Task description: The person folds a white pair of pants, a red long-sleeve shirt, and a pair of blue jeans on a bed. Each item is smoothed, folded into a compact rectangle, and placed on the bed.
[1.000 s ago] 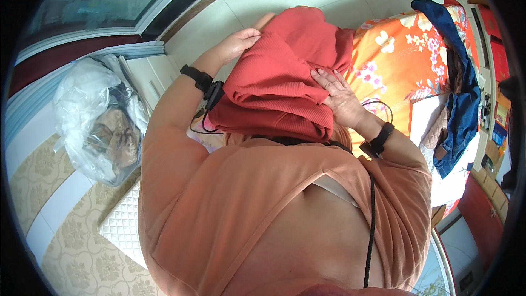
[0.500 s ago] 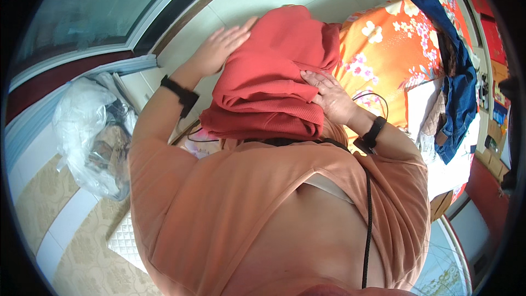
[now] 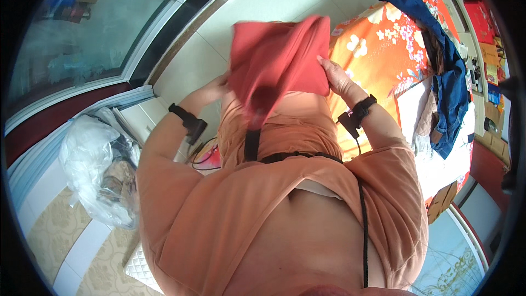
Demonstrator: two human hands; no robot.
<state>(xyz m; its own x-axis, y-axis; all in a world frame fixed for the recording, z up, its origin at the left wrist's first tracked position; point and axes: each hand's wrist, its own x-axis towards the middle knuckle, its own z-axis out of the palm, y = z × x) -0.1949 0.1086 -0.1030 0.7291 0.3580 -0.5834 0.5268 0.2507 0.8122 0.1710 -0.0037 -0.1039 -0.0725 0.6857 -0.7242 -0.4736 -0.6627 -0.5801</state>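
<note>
A folded red garment, by its thick cloth most likely a sweatshirt (image 3: 290, 66), hangs raised in front of me, over my lap. Its lower left part is smeared by motion. My left hand (image 3: 215, 90) grips its left edge, with the fingertips hidden by the cloth. At the right edge, my right hand (image 3: 338, 78) pinches the fabric, thumb in front and fingers behind it. Black straps with small devices circle both wrists.
To my right stands a surface under an orange floral cloth (image 3: 359, 71), with blue jeans (image 3: 450, 98) and white cloth on it. A clear plastic bag (image 3: 90, 159) of things lies at left. Beyond are pale floor tiles (image 3: 211, 27) and a glass sliding door (image 3: 93, 38).
The red sweatshirt was resting in a folded pile on my lap under both flat hands. Now it is lifted off, and both hands have closed on its side edges.
</note>
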